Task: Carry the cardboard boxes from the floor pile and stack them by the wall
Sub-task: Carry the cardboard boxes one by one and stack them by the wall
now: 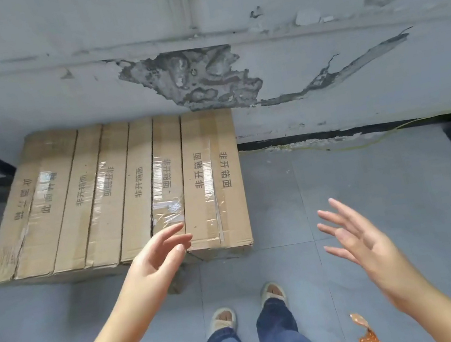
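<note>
Right now both of your hands are out in front of you with nothing in them. Your left hand (159, 256) has its fingers loosely extended, its fingertips over the near edge of the row of long brown cardboard boxes (109, 196); you cannot tell from this view whether it touches the cardboard. Your right hand (354, 234) is spread wide, fingers apart, over the grey tiled floor (368, 176), well to the right of the boxes. Those boxes lie side by side, flat on the floor, sealed with clear tape and printed with black characters, their far ends up against the grey wall with peeling paint (203, 79). Below, your blue jeans (276, 338) and light slippers (222, 319) stand on the tiles just short of the boxes' near edge.
</note>
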{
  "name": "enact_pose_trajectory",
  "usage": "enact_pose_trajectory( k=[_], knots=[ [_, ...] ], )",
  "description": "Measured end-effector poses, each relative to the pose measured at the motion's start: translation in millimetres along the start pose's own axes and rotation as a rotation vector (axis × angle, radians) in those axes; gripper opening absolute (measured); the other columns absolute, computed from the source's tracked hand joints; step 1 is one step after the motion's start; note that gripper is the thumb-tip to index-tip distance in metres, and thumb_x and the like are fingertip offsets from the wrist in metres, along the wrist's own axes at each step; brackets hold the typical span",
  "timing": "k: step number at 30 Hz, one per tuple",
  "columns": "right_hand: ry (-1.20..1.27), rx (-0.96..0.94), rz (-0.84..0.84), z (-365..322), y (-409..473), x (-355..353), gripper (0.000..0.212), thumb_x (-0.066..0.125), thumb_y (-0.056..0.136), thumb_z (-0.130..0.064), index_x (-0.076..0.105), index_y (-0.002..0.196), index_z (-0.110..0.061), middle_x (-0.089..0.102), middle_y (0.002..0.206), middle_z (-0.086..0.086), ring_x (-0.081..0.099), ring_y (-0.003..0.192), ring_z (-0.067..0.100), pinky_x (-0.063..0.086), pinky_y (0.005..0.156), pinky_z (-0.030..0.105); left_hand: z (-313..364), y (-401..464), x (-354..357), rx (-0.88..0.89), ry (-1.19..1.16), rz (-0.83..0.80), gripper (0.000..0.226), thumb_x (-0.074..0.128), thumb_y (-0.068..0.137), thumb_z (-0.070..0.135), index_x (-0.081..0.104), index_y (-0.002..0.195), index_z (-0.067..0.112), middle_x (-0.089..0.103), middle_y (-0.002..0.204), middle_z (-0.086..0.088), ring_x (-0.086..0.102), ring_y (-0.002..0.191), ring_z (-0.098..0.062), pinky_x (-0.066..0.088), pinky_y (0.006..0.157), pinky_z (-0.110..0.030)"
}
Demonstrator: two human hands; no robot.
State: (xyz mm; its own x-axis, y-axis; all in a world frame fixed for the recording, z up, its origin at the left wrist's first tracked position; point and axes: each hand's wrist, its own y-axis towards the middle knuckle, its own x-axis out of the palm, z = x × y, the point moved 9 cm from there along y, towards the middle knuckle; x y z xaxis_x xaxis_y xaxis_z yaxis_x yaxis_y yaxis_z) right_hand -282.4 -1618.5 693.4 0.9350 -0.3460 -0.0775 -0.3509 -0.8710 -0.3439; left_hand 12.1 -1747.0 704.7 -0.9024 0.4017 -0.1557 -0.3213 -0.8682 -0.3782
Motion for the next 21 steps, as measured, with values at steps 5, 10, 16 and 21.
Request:
enact_pose_trajectory(
  k=[5, 10, 16, 21],
  knots=[
    [0.152, 0.001, 0.255, 15, -88, 11, 0.05, 0.051, 0.081, -0.024, 0.049, 0.13, -0.029, 0.064, 0.124, -0.011, 0.062, 0.112, 0.004, 0.055, 0.089, 0.027, 16, -36, -1, 0.093, -0.033, -0.079, 0.04, 0.05, 0.083, 0.036, 0.061, 0.118, 0.023, 0.072, 0.108, 0.002, 0.066, 0.105, -0.013, 0.053, 0.09, -0.034],
    [0.241, -0.003, 0.561, 46, -167, 25, 0.043, 0.045, 0.091, 0.002, 0.052, 0.125, -0.023, 0.066, 0.118, -0.007, 0.067, 0.101, 0.003, 0.056, 0.08, 0.023, 22, -58, 10, 0.15, 0.036, -0.255, 0.04, 0.05, 0.08, 0.029, 0.061, 0.118, 0.02, 0.073, 0.105, -0.002, 0.066, 0.104, -0.016, 0.053, 0.091, -0.035],
    [0.309, -0.024, 0.945, 79, -280, 31, 0.043, 0.05, 0.087, -0.006, 0.053, 0.124, -0.027, 0.07, 0.112, -0.012, 0.065, 0.105, 0.003, 0.048, 0.093, 0.033, 18, -99, 65, 0.18, 0.238, -0.548, 0.043, 0.052, 0.076, 0.031, 0.061, 0.117, 0.024, 0.072, 0.106, 0.005, 0.065, 0.105, -0.009, 0.044, 0.1, -0.049],
    [0.376, -0.052, 1.271, 115, -387, 40, 0.044, 0.049, 0.088, 0.001, 0.055, 0.121, -0.025, 0.07, 0.111, -0.017, 0.066, 0.102, 0.003, 0.053, 0.084, 0.026, 11, -154, 124, 0.215, 0.311, -0.751, 0.042, 0.054, 0.074, 0.029, 0.062, 0.115, 0.021, 0.072, 0.105, 0.002, 0.066, 0.1, -0.01, 0.044, 0.099, -0.053]
  ],
)
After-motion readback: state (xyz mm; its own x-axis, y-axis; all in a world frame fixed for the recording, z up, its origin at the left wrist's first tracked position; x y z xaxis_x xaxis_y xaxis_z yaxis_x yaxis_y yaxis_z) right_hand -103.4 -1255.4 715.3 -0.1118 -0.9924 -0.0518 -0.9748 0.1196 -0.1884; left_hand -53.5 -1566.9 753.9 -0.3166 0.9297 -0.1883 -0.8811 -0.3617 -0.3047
